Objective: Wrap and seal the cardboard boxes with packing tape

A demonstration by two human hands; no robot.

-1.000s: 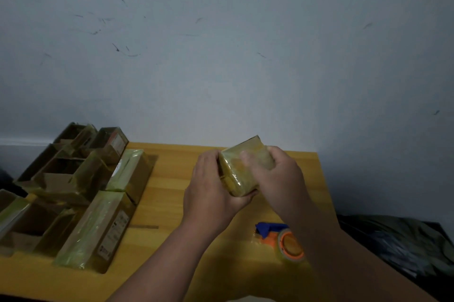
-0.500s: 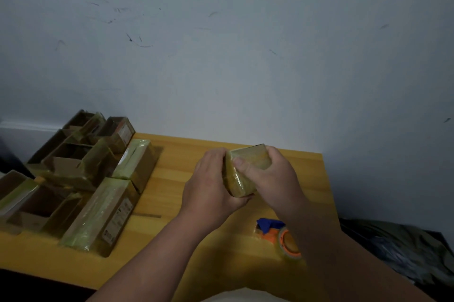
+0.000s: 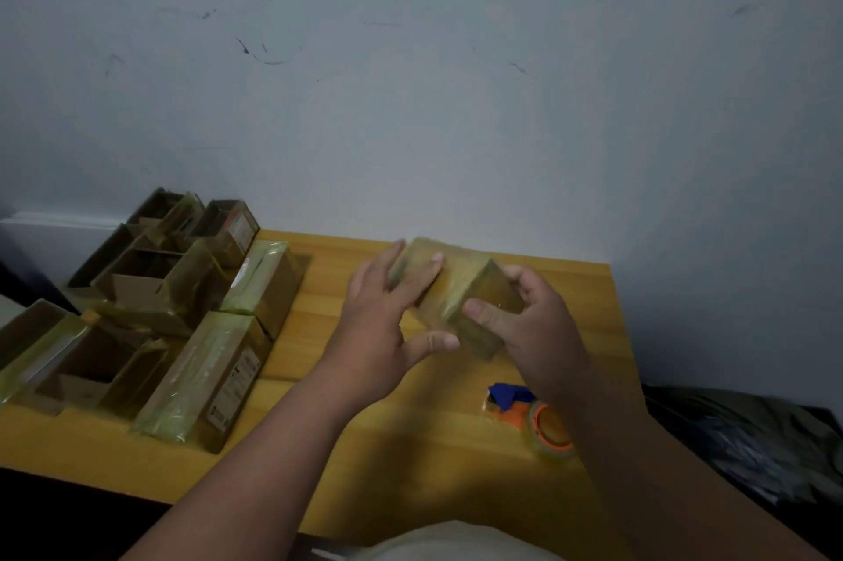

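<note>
A taped box (image 3: 456, 296) sits between both hands above the yellow surface (image 3: 456, 460), long axis running toward the far left. Right hand (image 3: 533, 323) fingers curl round its near end; left hand (image 3: 387, 323) fingers lie straight along its side.

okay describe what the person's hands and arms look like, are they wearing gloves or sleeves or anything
Both are bare: the left hand and right hand wear no gloves, and no rings, watch or bands show. The forearms are uncovered as far as the bottom edge of the view, with no sleeve in sight. Short, unpainted nails show on several fingers.
</note>
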